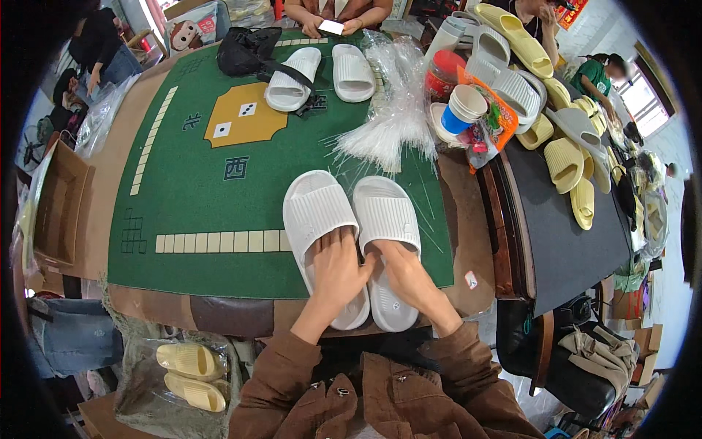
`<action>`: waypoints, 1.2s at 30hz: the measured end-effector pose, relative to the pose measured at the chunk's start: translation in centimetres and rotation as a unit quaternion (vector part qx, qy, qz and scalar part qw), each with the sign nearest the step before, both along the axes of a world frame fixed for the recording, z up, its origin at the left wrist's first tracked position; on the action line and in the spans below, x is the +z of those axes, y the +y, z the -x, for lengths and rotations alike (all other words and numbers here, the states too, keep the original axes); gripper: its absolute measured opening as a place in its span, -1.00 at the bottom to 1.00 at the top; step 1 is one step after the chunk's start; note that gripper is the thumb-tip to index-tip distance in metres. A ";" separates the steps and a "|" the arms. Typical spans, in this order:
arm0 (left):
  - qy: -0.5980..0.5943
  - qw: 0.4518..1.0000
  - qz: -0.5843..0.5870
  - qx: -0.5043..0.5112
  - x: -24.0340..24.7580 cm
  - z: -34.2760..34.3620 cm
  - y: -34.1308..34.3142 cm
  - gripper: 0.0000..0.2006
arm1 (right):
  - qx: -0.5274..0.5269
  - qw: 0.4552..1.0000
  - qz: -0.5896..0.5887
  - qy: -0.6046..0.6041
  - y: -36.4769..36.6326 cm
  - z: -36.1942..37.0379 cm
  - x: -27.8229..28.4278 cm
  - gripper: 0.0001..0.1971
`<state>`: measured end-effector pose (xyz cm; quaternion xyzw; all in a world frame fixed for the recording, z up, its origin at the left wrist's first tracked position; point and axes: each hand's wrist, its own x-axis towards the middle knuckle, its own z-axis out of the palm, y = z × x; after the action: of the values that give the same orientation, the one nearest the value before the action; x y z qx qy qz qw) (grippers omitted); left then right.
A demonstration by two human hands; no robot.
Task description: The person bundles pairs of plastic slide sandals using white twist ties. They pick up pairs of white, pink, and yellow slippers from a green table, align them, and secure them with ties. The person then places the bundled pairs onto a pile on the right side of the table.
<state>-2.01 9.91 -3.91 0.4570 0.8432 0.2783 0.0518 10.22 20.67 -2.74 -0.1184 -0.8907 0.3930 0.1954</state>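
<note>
Side by side at the near edge of the table lie two white ribbed slippers, toes pointing away from me. My left hand [335, 265] reaches into the left slipper [316, 208], its fingertips tucked under the strap and hidden. Likewise my right hand [409, 274] has its fingers inside the right slipper [386, 208], under the strap. The thumbs come close together between the two slippers. Farther off, another white pair, a left slipper [295, 79] and a right slipper [353, 72], sits on the green mat [197, 190]. A bundle of clear plastic strands [391, 128] lies just beyond my slippers.
A red-lidded jar [442, 75], a paper cup [463, 110] and an orange packet [500, 110] stand at the back right. Yellow and grey slippers pile on the dark side table [563, 249]. A black bag [247, 51] lies far left; across the table, a person's hands hold a phone [330, 27].
</note>
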 end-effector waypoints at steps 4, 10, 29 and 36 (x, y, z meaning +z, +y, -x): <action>0.044 0.999 -0.025 0.003 -0.1 -0.7 -0.1 -0.38 | -0.013 1.000 -0.005 -0.014 -0.8 -0.1 0.4 -0.62; 0.017 0.999 -0.006 -0.041 -0.5 -0.6 -2.8 -0.30 | -0.002 0.999 0.029 -0.025 -2.9 -1.1 0.3 -0.55; 0.022 1.000 -0.012 -0.006 -0.5 -1.1 -2.6 -0.42 | 0.088 0.983 -0.138 -0.081 -2.4 -1.5 2.6 -0.48; 0.034 0.998 -0.051 0.003 -1.2 -1.2 -2.8 -0.49 | -0.010 1.000 -0.006 -0.020 0.3 -0.1 6.9 -0.72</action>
<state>-0.82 7.07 -5.13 0.4658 0.8304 0.3057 -0.0012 10.29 20.94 4.16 -0.1338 -0.8956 0.3830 0.1826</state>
